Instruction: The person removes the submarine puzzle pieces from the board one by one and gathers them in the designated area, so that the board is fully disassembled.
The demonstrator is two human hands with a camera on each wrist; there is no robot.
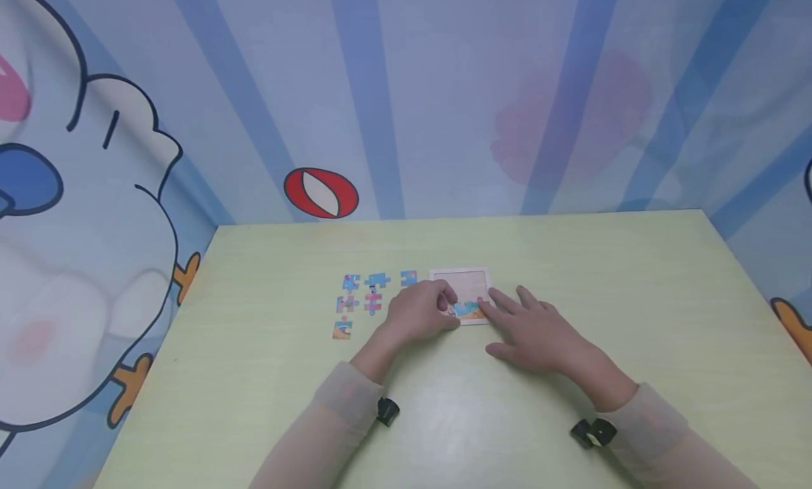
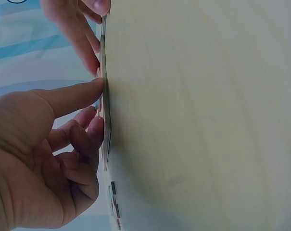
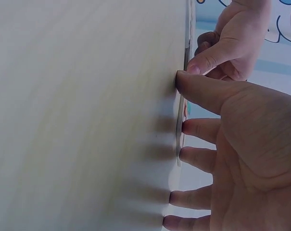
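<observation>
A shallow white-rimmed puzzle tray [image 1: 459, 271] lies on the table between my hands. Blue and orange jigsaw pieces [image 1: 468, 310] fill part of its near side. My left hand [image 1: 419, 310] grips the tray's near left corner, its thumb at the front edge and the other fingers curled; in the left wrist view the thumb [image 2: 78, 96] meets the tray's side. My right hand [image 1: 536, 334] lies spread at the tray's right side, index fingertip on a piece there. In the right wrist view its outer fingers [image 3: 191, 198] reach the tabletop. Some of the near left corner is hidden by my left hand.
Several loose jigsaw pieces [image 1: 373, 302] lie left of the tray, the nearest being a sandy corner piece [image 1: 342, 329]. The pale wooden table [image 1: 273, 263] ends at a blue striped backdrop [image 1: 431, 122] printed with cartoon figures.
</observation>
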